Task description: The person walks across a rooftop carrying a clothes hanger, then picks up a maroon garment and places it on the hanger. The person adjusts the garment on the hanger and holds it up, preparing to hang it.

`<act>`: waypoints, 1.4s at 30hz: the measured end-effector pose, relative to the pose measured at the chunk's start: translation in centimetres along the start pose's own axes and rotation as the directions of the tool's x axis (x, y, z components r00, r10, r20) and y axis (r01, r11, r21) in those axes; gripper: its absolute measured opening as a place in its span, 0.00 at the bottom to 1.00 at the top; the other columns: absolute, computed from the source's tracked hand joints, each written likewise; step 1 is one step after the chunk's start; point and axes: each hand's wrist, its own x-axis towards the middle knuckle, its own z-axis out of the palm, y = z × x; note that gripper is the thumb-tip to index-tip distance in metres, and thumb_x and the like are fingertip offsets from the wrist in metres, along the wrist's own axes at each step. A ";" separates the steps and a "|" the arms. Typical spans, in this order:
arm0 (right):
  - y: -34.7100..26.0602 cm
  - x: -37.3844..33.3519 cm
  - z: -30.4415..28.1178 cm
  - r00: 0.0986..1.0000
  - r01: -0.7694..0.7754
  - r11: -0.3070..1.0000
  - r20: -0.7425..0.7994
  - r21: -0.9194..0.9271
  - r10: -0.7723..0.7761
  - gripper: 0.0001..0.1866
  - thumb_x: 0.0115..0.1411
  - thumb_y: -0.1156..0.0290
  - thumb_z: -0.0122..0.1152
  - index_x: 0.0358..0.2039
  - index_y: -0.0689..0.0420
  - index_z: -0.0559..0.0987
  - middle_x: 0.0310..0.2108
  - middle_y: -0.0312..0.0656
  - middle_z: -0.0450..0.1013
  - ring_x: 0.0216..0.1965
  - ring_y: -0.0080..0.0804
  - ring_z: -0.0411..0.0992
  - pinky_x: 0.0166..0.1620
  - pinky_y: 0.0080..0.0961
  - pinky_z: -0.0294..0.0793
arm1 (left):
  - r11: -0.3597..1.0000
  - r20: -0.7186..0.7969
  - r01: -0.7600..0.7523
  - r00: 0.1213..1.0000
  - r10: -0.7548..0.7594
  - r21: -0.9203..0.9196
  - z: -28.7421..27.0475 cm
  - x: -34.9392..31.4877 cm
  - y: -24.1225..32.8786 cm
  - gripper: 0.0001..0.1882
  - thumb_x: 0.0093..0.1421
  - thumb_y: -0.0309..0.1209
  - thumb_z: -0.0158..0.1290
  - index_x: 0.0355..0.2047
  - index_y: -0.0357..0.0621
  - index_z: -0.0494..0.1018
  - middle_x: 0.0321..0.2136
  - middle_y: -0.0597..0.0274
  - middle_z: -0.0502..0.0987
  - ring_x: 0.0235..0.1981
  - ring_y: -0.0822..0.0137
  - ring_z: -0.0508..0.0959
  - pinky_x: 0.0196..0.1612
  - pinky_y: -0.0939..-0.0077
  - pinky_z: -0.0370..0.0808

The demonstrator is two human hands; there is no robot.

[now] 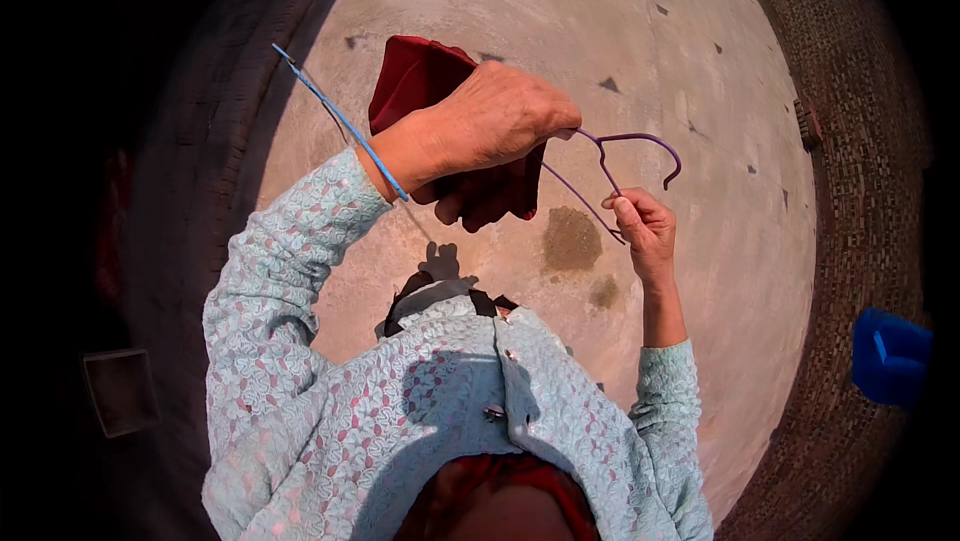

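Note:
A dark red piece of cloth (415,81) hangs in folds from my left hand (500,116), which is closed over it. My left fingertips also meet one shoulder of a purple clothes hanger (650,136). That end of the hanger runs in behind the hand and cloth, so I cannot see how far it reaches. My right hand (645,226) pinches the hanger below its hook, between thumb and fingers. The hook curves out to the right, above that hand. Across my left wrist slants a thin blue bar (345,123); its kind is unclear.
Below lies sunlit concrete ground (700,291) with a dark patch (572,238) and small scattered shadows. Brick paving (850,171) borders it on the right, where a blue plastic container (890,356) stands. A square-framed object (122,391) sits in shade at far left.

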 end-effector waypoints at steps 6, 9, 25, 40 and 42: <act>-0.1 1.7 0.6 0.661 0.392 0.552 -0.193 -0.736 -0.725 0.11 0.50 0.78 0.63 0.36 0.55 0.77 0.33 0.38 0.70 0.33 0.29 0.65 0.36 0.22 0.67 | 0.997 -0.203 0.055 0.977 -0.065 -0.053 0.6 0.1 -1.0 0.04 0.55 0.30 0.52 0.31 0.45 0.74 0.23 0.59 0.75 0.24 0.59 0.76 0.24 0.70 0.72; 3.3 -0.8 1.6 0.565 0.393 0.544 -0.272 -0.742 -0.779 0.15 0.48 0.81 0.63 0.37 0.52 0.75 0.39 0.42 0.65 0.42 0.37 0.63 0.43 0.30 0.65 | 0.997 -0.160 0.069 0.985 -0.071 -0.017 0.1 0.4 -1.0 0.04 0.55 0.30 0.52 0.31 0.45 0.74 0.24 0.59 0.75 0.24 0.58 0.76 0.25 0.72 0.71; 12.0 6.4 6.3 0.717 -0.649 0.674 -0.012 0.354 0.697 0.29 0.51 0.40 0.55 0.34 0.58 0.70 0.15 0.36 0.68 0.12 0.20 0.63 0.15 0.16 0.63 | 0.978 -0.157 0.100 0.979 -0.129 -0.185 0.3 0.2 -0.6 0.04 0.54 0.27 0.53 0.30 0.42 0.73 0.22 0.58 0.74 0.24 0.57 0.76 0.24 0.70 0.71; 14.2 5.0 5.2 0.817 -0.464 0.713 -0.056 0.525 0.573 0.07 0.53 0.68 0.56 0.30 0.58 0.75 0.27 0.39 0.75 0.23 0.25 0.73 0.25 0.19 0.75 | 0.894 -0.057 0.258 0.953 -0.299 -0.366 1.5 -1.7 -0.4 0.07 0.57 0.26 0.52 0.36 0.43 0.73 0.27 0.59 0.77 0.27 0.61 0.78 0.30 0.75 0.73; 14.4 4.4 4.4 0.854 -0.277 0.719 -0.179 0.637 0.488 0.08 0.55 0.68 0.55 0.32 0.57 0.74 0.30 0.40 0.76 0.27 0.28 0.75 0.29 0.24 0.77 | 0.859 -0.021 0.302 0.940 -0.340 -0.414 1.5 -1.9 -0.4 0.06 0.57 0.26 0.52 0.36 0.43 0.72 0.27 0.61 0.77 0.28 0.61 0.77 0.31 0.76 0.72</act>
